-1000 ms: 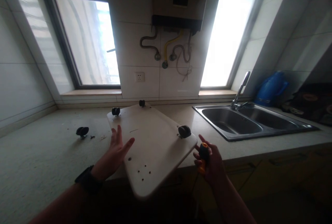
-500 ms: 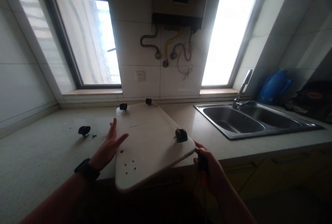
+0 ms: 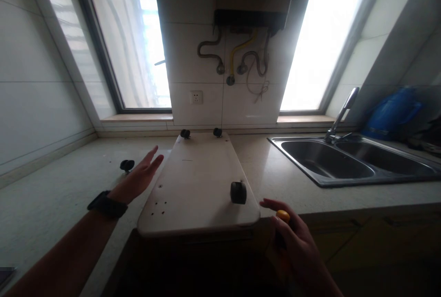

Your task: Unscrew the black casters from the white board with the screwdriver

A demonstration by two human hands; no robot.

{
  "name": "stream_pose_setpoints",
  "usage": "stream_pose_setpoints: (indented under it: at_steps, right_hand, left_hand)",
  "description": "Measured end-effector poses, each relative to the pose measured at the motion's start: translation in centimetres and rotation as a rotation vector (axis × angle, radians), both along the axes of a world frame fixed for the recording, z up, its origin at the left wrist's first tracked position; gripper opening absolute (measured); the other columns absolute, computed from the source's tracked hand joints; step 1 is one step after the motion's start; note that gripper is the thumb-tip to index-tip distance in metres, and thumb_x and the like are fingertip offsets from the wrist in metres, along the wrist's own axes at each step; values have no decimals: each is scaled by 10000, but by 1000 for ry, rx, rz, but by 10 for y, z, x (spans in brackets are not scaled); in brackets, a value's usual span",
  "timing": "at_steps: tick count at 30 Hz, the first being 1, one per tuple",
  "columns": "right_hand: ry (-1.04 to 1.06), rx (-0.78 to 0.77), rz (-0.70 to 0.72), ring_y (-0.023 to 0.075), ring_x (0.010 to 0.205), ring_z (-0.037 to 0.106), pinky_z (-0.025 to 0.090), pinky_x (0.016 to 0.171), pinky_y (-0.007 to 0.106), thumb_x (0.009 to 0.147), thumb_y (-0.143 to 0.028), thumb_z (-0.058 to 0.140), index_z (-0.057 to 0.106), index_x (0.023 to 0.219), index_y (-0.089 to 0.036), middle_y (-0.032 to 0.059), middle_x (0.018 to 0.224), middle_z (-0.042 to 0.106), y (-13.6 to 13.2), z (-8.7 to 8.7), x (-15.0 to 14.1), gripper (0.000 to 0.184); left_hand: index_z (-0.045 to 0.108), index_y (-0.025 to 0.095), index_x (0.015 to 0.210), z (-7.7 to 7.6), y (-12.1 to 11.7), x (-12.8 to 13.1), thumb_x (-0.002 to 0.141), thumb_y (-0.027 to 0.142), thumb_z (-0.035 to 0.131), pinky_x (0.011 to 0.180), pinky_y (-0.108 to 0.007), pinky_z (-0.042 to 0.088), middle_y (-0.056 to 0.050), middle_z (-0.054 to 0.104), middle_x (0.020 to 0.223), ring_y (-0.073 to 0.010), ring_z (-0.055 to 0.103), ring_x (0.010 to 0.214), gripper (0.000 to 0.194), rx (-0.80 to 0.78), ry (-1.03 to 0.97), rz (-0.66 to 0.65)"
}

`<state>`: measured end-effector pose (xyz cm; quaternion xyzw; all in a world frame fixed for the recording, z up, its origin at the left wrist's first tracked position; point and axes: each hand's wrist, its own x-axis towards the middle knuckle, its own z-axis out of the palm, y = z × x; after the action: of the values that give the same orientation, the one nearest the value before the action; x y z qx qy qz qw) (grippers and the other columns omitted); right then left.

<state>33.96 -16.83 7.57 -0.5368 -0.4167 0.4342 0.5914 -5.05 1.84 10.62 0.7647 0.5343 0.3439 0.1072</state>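
The left hand (image 3: 138, 180) is held open beside the left edge of the board, its fingers stretched toward the far side and its grip released; a dark band (image 3: 107, 204) is worn on that wrist. The right hand (image 3: 292, 230) is held low by the board's near right corner, curled around a screwdriver-like tool (image 3: 283, 216) with an orange-ended handle. Its index finger is extended toward that corner; whether the corner is touched cannot be told.

One white board (image 3: 200, 173) is laid flat on the counter (image 3: 79, 173), its near edge jutting past the counter's front edge. Four black casters are seen in all. Three are carried by the board, wheels up: one at the far left corner (image 3: 185, 134), one at the far right corner (image 3: 217, 132), one near the near right corner (image 3: 238, 193). The fourth (image 3: 127, 165) is placed on the counter, left of the board, just behind the left hand. Four small holes are grouped at the board's near left corner. One sink (image 3: 320, 159) with two basins is set into the counter, to the board's right.
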Motion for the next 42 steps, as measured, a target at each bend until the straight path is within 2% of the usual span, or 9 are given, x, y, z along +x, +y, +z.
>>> stream_pose_setpoints:
  at_steps: [3, 7, 14, 17, 22, 29, 32, 34, 42]
  right_hand:
    - [-263, 72, 21, 85, 498, 418, 346, 453, 214, 880, -486, 634, 669, 1137, -219, -50, 609, 493, 4, 14, 8, 372]
    - [-574, 96, 166, 105, 577, 477, 409, 550, 244, 909, -405, 589, 672, 1175, -250, -26, 691, 552, 3, 33, 2, 319]
    - [-734, 65, 293, 212, 923, 676, 524, 877, 375, 894, -378, 592, 646, 1298, -355, 43, 1171, 720, 2, 49, -25, 408]
    - [-715, 43, 353, 253, 1111, 662, 492, 1008, 429, 889, -379, 615, 623, 1333, -403, 28, 1324, 679, 2, 53, -25, 445]
    - [-558, 122, 301, 318, 1327, 556, 380, 1147, 516, 864, -352, 656, 697, 1248, -315, 62, 1402, 643, 9, 65, -13, 389]
    - [-654, 182, 339, 263, 1093, 677, 495, 984, 415, 865, -319, 643, 714, 1198, -309, 51, 1364, 670, 39, 76, -8, 340]
    - [-794, 163, 273, 167, 741, 652, 497, 699, 289, 878, -338, 624, 696, 1230, -311, 22, 965, 760, 42, 78, -8, 360]
    - [-866, 156, 235, 127, 572, 540, 400, 551, 253, 883, -339, 613, 700, 1213, -295, -17, 708, 670, 40, 80, -8, 345]
    - [-930, 108, 271, 119, 580, 465, 368, 561, 263, 917, -340, 542, 665, 1178, -249, -23, 679, 572, 29, 91, -8, 302]
  left_hand:
    - [372, 214, 1564, 29, -27, 18, 1011, 595, 372, 1092, -437, 478, -118, 469, 1566, -287, 518, 1385, 672, -73, -18, -53]
    - [536, 268, 1459, 53, -64, 51, 998, 554, 452, 1145, -496, 424, -68, 557, 1500, -284, 517, 1382, 549, -1, 142, -175]
    - [574, 284, 1426, 47, -87, 74, 1007, 472, 494, 1118, -524, 454, -75, 593, 1459, -287, 530, 1361, 466, 77, 262, -271]
    - [579, 291, 1417, 46, -92, 79, 1000, 465, 517, 1095, -535, 472, -83, 598, 1445, -299, 539, 1342, 456, 69, 286, -312]
    - [646, 281, 1318, 50, -106, 93, 999, 399, 529, 1064, -520, 497, -81, 614, 1395, -288, 557, 1301, 360, 27, 266, -375]
    - [703, 270, 1169, 51, -120, 108, 1009, 350, 518, 1016, -435, 529, -77, 659, 1282, -247, 601, 1214, 257, -32, 155, -535]
    - [707, 262, 1152, 49, -119, 110, 998, 315, 529, 1015, -439, 522, -76, 668, 1257, -249, 608, 1186, 242, -20, 175, -532]
    - [705, 254, 1154, 48, -117, 110, 993, 294, 529, 1016, -435, 517, -75, 670, 1248, -247, 606, 1181, 242, -22, 186, -536]
    - [690, 236, 1167, 42, -116, 113, 986, 256, 533, 1054, -465, 466, -70, 667, 1234, -254, 580, 1191, 240, -27, 222, -566]
